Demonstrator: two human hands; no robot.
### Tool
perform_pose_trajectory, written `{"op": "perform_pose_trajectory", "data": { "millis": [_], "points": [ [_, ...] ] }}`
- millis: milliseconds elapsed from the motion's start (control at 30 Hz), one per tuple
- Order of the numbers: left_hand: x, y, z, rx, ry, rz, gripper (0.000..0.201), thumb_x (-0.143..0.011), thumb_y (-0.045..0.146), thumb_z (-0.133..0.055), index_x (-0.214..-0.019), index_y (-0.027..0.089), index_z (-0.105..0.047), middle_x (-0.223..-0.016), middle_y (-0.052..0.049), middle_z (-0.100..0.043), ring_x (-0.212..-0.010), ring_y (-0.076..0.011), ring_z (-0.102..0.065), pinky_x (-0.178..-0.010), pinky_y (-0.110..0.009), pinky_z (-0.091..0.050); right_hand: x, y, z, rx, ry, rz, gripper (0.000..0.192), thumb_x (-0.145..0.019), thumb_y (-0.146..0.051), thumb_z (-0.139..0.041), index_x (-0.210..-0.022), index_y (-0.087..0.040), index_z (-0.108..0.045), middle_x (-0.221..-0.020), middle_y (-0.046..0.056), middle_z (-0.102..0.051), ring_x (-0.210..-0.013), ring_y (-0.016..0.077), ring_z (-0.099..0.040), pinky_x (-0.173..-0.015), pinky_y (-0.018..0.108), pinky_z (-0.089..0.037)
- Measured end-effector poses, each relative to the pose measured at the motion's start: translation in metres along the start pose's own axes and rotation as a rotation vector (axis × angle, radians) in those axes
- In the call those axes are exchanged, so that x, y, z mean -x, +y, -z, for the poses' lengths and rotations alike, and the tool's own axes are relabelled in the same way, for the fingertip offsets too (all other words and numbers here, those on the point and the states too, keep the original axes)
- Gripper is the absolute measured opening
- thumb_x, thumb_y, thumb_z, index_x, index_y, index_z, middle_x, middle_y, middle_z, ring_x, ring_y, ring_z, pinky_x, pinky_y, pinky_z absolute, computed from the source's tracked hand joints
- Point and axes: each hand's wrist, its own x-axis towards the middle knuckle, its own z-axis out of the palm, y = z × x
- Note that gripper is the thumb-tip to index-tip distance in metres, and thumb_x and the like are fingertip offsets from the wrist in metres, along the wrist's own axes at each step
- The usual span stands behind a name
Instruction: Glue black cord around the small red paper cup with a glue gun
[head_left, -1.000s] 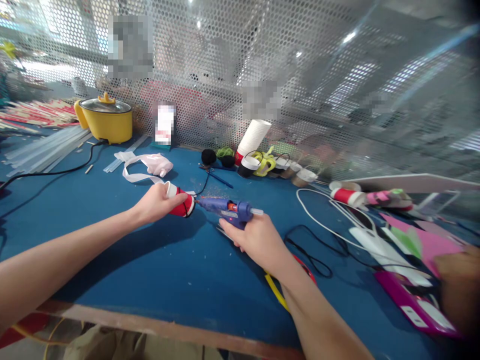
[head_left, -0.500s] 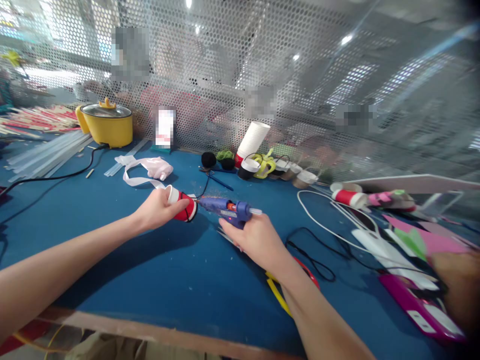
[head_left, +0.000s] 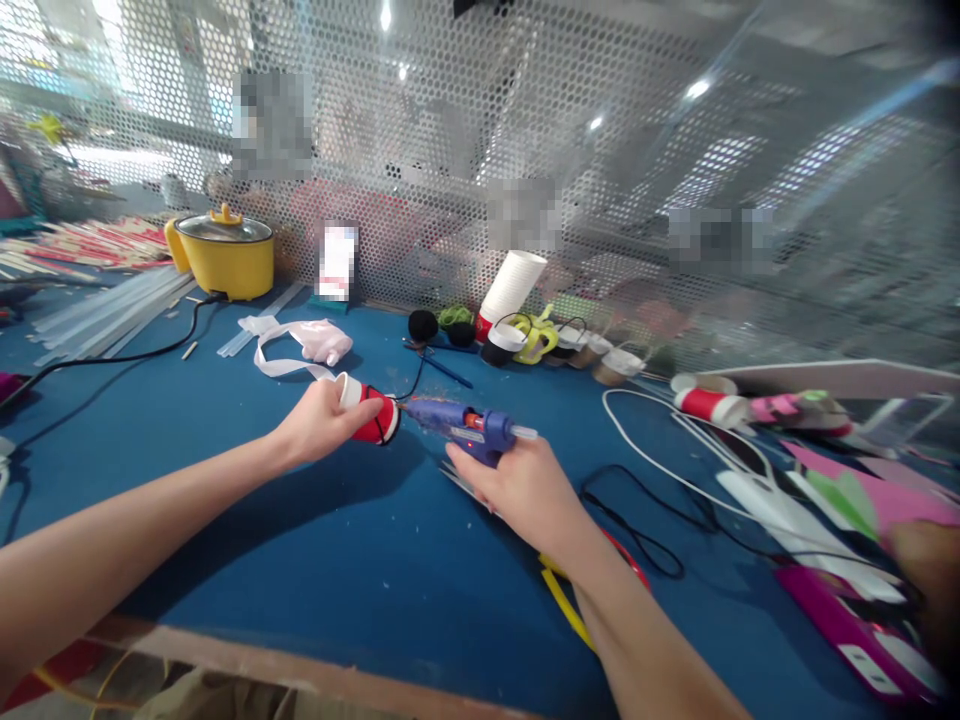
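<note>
A: What's your left hand [head_left: 324, 420] got?

B: It's wrapped round a red paper cup [head_left: 369, 412] w/ a white rim, lying on its side just above the blue table [head_left: 300, 540], mid-bench. Fingers are closed on the cup's body, bottom end facing right.

A: And your right hand [head_left: 525, 490]?

B: Clamped on the handle of a blue glue gun [head_left: 465, 430]. Its nozzle points left and sits right at the cup's bottom; can't tell if it actually touches. A clear glue stick pokes out the gun's back end.

A: What's around you?

B: Behind the cup there's a pink-white ribbon [head_left: 300, 345]. Far left at the back, a yellow pot [head_left: 223, 255] w/ a lid, a black cord [head_left: 112, 355] running from it. Stacked white cups [head_left: 512, 285] lean on the mesh screen [head_left: 600, 150], w/ black and green yarn balls [head_left: 439, 322] beside them. To your right: white cable [head_left: 660, 460], pink sheets [head_left: 862, 490], and another person's hand [head_left: 926, 560] at the frame edge.
</note>
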Motion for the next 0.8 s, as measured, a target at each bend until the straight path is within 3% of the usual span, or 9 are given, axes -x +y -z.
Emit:
{"op": "perform_pose_trajectory", "data": {
  "millis": [400,800],
  "points": [
    [-0.0007,-0.0006,-0.0011,0.032,0.002,-0.019,0.040,-0.075,0.046,-0.049,-0.049,0.017,-0.039,-0.048,0.005,-0.033,-0.047,-0.0074,-0.027,-0.043,-0.022,-0.020,0.0025,-0.0009,-0.0003,-0.028,-0.016,-0.067,0.024,-0.074,-0.031,-0.052,-0.054,-0.020,-0.048,-0.038,-0.003,-0.049,-0.037,0.0122,-0.047,-0.041,0.024,-0.039],
    [-0.0055,-0.0045,-0.0034,0.247,0.041,0.135,0.033,-0.069,0.043,-0.056,-0.051,0.017,-0.045,-0.045,0.005,-0.042,-0.041,-0.0067,-0.036,-0.041,-0.021,-0.023,0.0077,-0.0040,-0.0022,-0.039,-0.005,-0.013,0.016,-0.073,-0.028,-0.053,-0.060,-0.019,-0.054,-0.041,-0.002,-0.052,-0.040,0.0125,-0.048,-0.042,0.024,-0.039]
  ]
}}
